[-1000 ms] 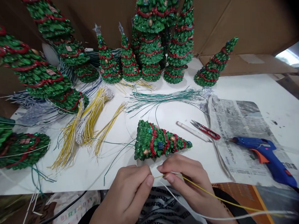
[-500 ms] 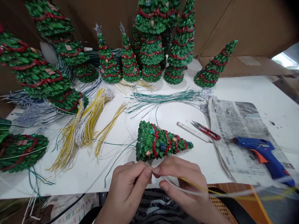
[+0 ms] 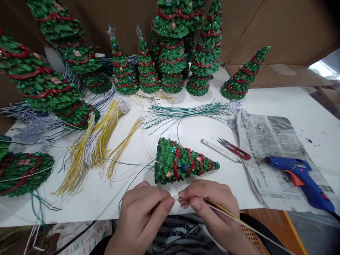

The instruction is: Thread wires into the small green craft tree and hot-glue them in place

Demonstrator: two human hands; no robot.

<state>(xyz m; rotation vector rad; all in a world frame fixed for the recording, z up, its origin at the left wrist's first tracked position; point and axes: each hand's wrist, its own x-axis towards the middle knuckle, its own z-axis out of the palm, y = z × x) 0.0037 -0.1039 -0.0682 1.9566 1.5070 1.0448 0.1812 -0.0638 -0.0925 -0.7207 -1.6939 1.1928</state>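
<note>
My left hand (image 3: 142, 212) and my right hand (image 3: 210, 206) meet at the table's front edge, both pinched on the ends of a yellow wire and a white wire (image 3: 234, 219) that trail off to the lower right. Just beyond my fingers a small green Christmas tree (image 3: 182, 162) with red garland lies on its side, tip pointing right.
Bundles of yellow wires (image 3: 95, 145) and green wires (image 3: 186, 111) lie on the white table (image 3: 291, 101). Red scissors (image 3: 234, 147), a white stick (image 3: 219, 150) and a blue glue gun (image 3: 301, 177) on newspaper sit right. Several decorated trees (image 3: 173, 49) stand behind and left.
The two wires swung from spread apart to lying close together. My fingertips closed in on each other and stayed at the table edge.
</note>
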